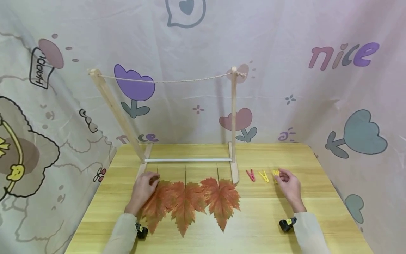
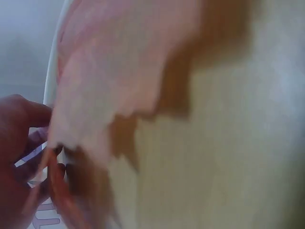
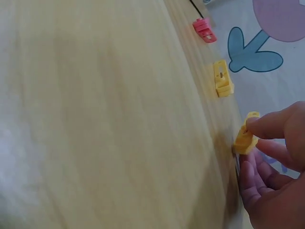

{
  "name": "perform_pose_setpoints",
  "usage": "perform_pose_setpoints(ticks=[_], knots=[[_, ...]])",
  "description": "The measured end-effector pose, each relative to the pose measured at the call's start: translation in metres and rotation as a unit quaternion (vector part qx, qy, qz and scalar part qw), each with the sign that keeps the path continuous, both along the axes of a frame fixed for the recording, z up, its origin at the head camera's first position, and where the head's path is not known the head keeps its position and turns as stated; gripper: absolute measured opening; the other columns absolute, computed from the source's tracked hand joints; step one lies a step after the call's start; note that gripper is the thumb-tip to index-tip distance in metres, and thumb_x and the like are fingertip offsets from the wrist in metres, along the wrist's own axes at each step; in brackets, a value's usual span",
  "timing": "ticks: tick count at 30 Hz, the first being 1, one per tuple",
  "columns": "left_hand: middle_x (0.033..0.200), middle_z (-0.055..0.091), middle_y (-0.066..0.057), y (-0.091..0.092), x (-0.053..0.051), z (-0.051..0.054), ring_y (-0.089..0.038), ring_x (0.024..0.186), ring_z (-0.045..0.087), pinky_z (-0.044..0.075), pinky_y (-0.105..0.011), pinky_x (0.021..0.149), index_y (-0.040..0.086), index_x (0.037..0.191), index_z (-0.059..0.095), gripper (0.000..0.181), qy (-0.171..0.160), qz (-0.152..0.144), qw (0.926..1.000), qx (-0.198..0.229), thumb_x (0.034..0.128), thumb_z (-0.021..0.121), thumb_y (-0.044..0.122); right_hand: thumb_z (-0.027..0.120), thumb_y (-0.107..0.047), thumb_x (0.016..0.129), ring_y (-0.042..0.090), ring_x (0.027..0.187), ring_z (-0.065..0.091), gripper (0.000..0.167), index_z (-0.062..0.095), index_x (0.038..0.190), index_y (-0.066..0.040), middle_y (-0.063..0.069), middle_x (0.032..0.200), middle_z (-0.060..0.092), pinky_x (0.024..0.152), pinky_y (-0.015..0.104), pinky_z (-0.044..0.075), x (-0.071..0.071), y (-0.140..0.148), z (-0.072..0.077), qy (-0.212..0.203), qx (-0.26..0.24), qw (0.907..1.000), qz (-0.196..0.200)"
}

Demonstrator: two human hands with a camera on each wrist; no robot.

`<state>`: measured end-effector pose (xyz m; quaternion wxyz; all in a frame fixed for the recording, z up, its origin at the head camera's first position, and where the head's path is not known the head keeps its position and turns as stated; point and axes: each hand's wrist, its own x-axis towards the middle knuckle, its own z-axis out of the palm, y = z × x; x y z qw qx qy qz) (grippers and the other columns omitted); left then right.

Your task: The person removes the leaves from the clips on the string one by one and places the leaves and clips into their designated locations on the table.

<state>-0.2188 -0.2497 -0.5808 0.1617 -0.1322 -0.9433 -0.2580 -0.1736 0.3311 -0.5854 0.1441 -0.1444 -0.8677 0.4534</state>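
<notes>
Three orange-red artificial maple leaves lie side by side on the table: a left leaf [image 1: 155, 209], a middle leaf [image 1: 187, 206] and a right leaf [image 1: 221, 201]. With its fingers curled, my left hand [image 1: 145, 188] pinches the left leaf near its stem; up close, that leaf [image 2: 112, 71] is blurred and hides part of the grip. My right hand [image 1: 289, 185] pinches a yellow clothespin [image 3: 246, 136] between thumb and fingers, low over the table. Beside it lie another yellow clothespin [image 1: 264, 176] and a pink clothespin [image 1: 251, 175].
Behind the leaves stands a wooden frame with a left post [image 1: 117, 113] and a right post [image 1: 233, 116]. A slack string [image 1: 171, 82] joins their tops and a white rod [image 1: 188, 160] joins the feet. Patterned cloth [image 1: 190, 46] hangs around the wooden table [image 1: 253, 225].
</notes>
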Motion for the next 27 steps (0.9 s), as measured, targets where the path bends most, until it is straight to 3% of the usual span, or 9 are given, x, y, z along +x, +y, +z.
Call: perform_pose_setpoints(ticks=[7, 18, 27], knots=[[0.105, 0.069, -0.016, -0.001, 0.002, -0.003, -0.038, 0.099, 0.066, 0.055, -0.055, 0.084, 0.002, 0.1, 0.076, 0.014, -0.003, 0.0, 1.0, 0.004, 0.0865, 0.079, 0.0, 0.075, -0.006, 0.092, 0.001, 0.08, 0.058, 0.034, 0.067, 0.122, 0.007, 0.024, 0.108, 0.071, 0.065, 0.006, 0.045, -0.002, -0.004, -0.002, 0.008, 0.02, 0.9997, -0.009], [0.098, 0.068, -0.015, 0.0, 0.004, -0.007, -0.035, 0.091, 0.067, 0.056, -0.052, 0.079, 0.0, 0.096, 0.076, 0.01, 0.013, 0.006, 0.9998, 0.017, 0.0865, 0.079, -0.002, 0.076, -0.009, 0.09, 0.029, 0.098, 0.062, 0.037, 0.068, 0.124, 0.004, 0.021, 0.113, 0.07, 0.07, 0.007, 0.039, 0.003, -0.01, -0.003, -0.004, 0.031, 0.9993, -0.019], [0.102, 0.068, -0.014, -0.002, 0.004, -0.004, -0.033, 0.093, 0.065, 0.057, -0.049, 0.076, 0.0, 0.103, 0.075, 0.013, -0.019, 0.008, 0.9986, 0.049, 0.0901, 0.075, -0.001, 0.075, -0.011, 0.093, 0.025, 0.103, 0.059, 0.04, 0.065, 0.129, 0.003, 0.022, 0.122, 0.067, 0.073, 0.004, 0.041, 0.009, -0.007, -0.007, -0.009, -0.001, 0.9999, -0.009]])
